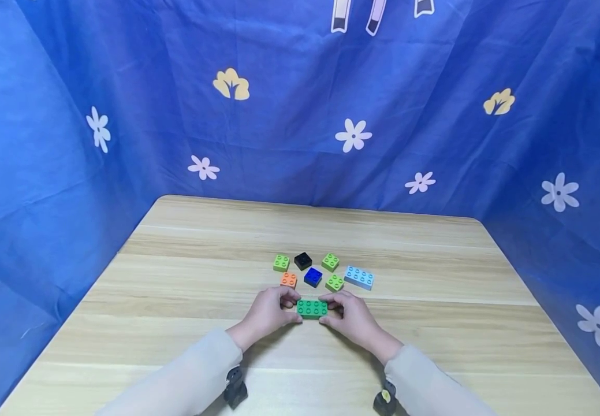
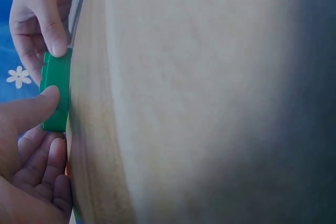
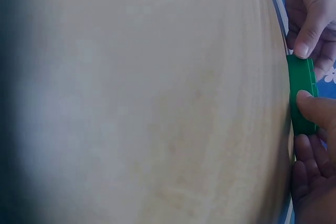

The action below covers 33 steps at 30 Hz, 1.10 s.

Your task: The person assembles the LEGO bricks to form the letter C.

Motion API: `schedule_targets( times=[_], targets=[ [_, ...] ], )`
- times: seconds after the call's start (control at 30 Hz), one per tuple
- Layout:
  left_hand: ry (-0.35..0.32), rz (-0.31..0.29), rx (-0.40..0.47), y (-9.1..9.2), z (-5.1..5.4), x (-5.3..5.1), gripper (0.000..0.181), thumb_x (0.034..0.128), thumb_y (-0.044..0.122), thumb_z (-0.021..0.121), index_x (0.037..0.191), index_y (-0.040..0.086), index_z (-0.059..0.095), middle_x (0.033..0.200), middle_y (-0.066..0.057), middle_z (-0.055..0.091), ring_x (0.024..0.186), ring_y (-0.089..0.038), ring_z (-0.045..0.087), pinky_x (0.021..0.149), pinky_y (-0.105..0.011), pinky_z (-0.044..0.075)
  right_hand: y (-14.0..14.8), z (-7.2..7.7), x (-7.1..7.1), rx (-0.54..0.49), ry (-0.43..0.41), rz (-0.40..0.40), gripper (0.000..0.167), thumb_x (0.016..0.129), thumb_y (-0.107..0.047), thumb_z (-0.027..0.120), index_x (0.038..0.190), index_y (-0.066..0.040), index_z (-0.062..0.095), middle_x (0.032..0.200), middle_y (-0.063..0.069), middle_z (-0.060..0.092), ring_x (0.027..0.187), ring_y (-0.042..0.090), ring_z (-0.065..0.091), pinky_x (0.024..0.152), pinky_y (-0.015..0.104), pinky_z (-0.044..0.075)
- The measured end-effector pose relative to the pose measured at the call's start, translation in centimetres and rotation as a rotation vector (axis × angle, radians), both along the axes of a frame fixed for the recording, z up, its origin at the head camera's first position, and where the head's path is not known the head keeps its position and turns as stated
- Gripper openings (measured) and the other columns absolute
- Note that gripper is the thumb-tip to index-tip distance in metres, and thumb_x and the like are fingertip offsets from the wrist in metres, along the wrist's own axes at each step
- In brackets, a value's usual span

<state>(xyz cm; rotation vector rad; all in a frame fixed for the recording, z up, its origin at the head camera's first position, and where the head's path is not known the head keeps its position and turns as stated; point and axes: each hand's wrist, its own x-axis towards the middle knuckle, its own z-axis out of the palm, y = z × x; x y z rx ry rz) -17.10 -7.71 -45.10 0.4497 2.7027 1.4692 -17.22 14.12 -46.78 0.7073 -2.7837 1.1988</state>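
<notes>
A green brick (image 1: 312,309) with two rows of studs lies on the table, studs up, its long side facing the person. The left hand (image 1: 268,312) holds its left end between thumb and fingers, and the right hand (image 1: 353,316) holds its right end the same way. In the left wrist view the left thumb lies on the side of the green brick (image 2: 59,72). The right wrist view shows the right thumb against the side of the green brick (image 3: 301,77). The undersides of the fingers are partly hidden in the head view.
Just beyond the hands lie an orange brick (image 1: 289,279), a dark blue brick (image 1: 313,277), a black brick (image 1: 302,260), a light blue brick (image 1: 359,277) and lime bricks (image 1: 281,263), (image 1: 330,262), (image 1: 334,282). Blue cloth (image 1: 289,144) surrounds the wooden table (image 1: 175,289).
</notes>
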Motion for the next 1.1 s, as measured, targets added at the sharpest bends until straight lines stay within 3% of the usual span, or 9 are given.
schedule_targets(
  times=[0.53, 1.1],
  targets=[
    [0.021, -0.051, -0.076, -0.5, 0.1, 1.3, 0.037, 0.0648, 0.010, 0.086, 0.097, 0.007, 0.068, 0.088, 0.003, 0.064, 0.079, -0.016, 0.058, 0.074, -0.032, 0.051, 0.2, -0.2, 1.2, -0.038, -0.066, 0.030, 0.038, 0.077, -0.021, 0.080, 0.112, -0.014, 0.067, 0.100, -0.008, 0.062, 0.090, 0.011, 0.059, 0.083, 0.029, 0.050],
    [0.042, -0.080, -0.065, -0.6, -0.3, 2.5, 0.036, 0.0646, 0.011, 0.086, 0.095, 0.007, 0.068, 0.086, 0.004, 0.062, 0.079, -0.016, 0.057, 0.074, -0.030, 0.049, 0.5, -0.5, 2.0, -0.082, -0.059, 0.070, 0.040, 0.073, -0.021, 0.082, 0.109, -0.014, 0.068, 0.097, -0.012, 0.061, 0.086, 0.010, 0.058, 0.083, 0.028, 0.049]
  ],
)
